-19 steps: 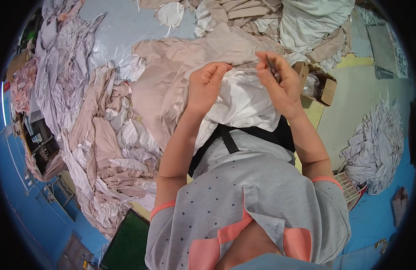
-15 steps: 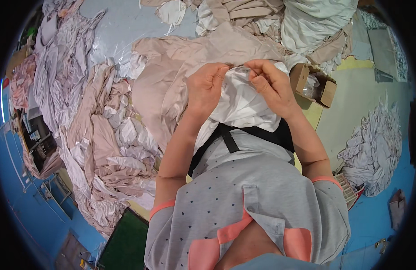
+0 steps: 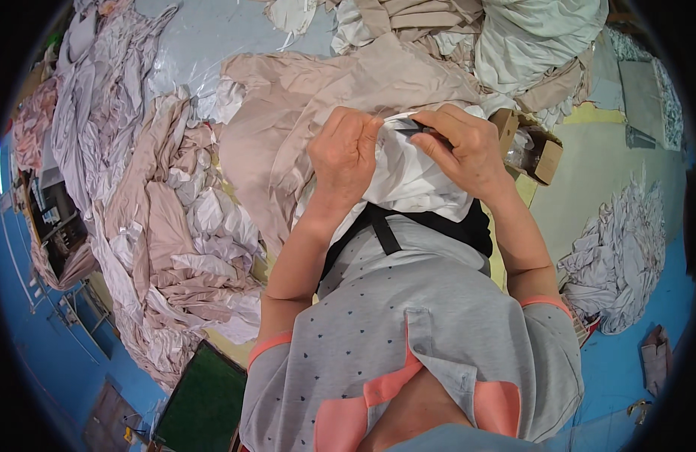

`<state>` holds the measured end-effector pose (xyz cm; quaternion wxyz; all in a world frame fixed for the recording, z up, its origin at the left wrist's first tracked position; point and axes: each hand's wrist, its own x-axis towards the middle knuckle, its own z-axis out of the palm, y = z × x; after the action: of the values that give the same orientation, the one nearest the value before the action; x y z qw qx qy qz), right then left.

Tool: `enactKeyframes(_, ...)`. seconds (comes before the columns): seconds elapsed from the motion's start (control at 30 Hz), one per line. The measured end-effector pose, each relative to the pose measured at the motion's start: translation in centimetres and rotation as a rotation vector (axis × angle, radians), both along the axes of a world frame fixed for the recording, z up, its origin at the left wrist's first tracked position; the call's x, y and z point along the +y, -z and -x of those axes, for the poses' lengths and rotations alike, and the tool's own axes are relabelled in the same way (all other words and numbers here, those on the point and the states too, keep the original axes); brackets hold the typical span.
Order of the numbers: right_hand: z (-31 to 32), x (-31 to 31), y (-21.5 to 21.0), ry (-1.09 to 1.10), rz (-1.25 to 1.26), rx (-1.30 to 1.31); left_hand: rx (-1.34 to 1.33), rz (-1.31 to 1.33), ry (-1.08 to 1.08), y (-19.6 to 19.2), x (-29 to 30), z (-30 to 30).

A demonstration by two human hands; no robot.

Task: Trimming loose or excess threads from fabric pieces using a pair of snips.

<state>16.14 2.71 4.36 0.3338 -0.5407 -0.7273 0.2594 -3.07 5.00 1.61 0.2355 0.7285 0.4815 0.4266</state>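
A white piece of cloth is bunched against my chest, above a black strap. My left hand pinches its upper edge with closed fingers. My right hand sits just to the right, closed on a small dark slim tool whose tip meets the cloth's edge between the two hands. What kind of tool it is I cannot tell. Behind the hands a large beige cloth is spread over the table.
Heaps of beige and white fabric pieces cover the left side. More folded cloth is stacked at the back right. A small open cardboard box stands right of my right hand. A grey cloth pile lies on the blue floor.
My two hands have come closer together at the top edge of the white cloth, the right hand shifting left and down toward the left one.
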Motion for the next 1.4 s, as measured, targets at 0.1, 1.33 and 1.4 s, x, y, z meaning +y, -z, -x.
enactKeyframes(0.1,0.0,-0.1,-0.1,0.001,-0.016,-0.027,-0.014,-0.015,0.000,-0.3,-0.1,-0.3)
enactKeyframes(1.33,1.8,-1.0,-1.7,0.016,-0.153,-0.301,-0.234,0.142,0.009,-0.3,-0.8,0.2)
enactKeyframes(1.4,1.9,-0.9,-1.8,0.008,-0.162,-0.322,-0.242,0.147,0.008,-0.5,-0.9,0.2)
